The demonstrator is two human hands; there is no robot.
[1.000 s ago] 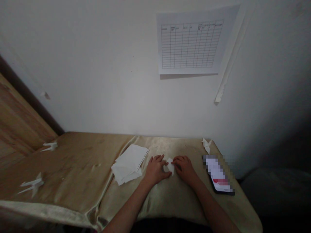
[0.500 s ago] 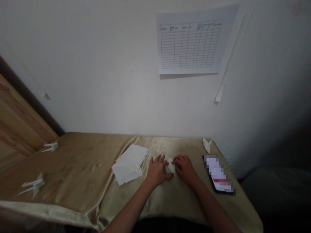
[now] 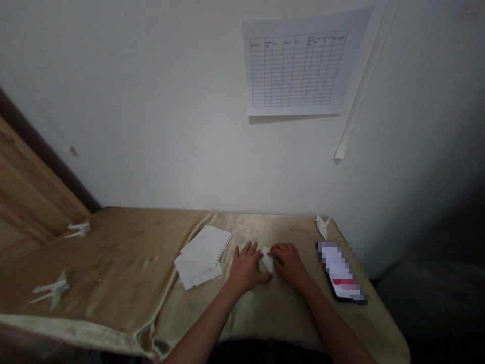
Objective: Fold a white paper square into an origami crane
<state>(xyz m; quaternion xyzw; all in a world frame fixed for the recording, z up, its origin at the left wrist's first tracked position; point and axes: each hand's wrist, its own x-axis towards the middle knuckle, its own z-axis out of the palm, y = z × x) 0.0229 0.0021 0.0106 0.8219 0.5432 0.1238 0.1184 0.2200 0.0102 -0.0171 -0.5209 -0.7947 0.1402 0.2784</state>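
– On the gold cloth [image 3: 125, 253], in the head view, what sits between the two hands?
– A small piece of folded white paper [image 3: 267, 259], flat near the front middle of the covered table.
– And the left hand [image 3: 248, 267]?
– Its thumb and forefinger stand apart, the forefinger at the paper's left edge and the thumb near its lower tip.
– The right hand [image 3: 288, 263]?
– Curled, with fingertips at the paper's right edge; I can't tell whether they pinch it or only press.
– What's around them?
– To the left, a loose pile of white sheets [image 3: 204, 253], one with a perforated edge. To the right, a phone [image 3: 341, 273], its screen pixelated, with a folded paper figure [image 3: 323, 227] just beyond it.
– Anything farther off?
– Two more paper shapes, one far left [image 3: 79, 230] and one nearer [image 3: 53, 290]. A printed grid [image 3: 295, 65] hangs on the wall [image 3: 151, 126].
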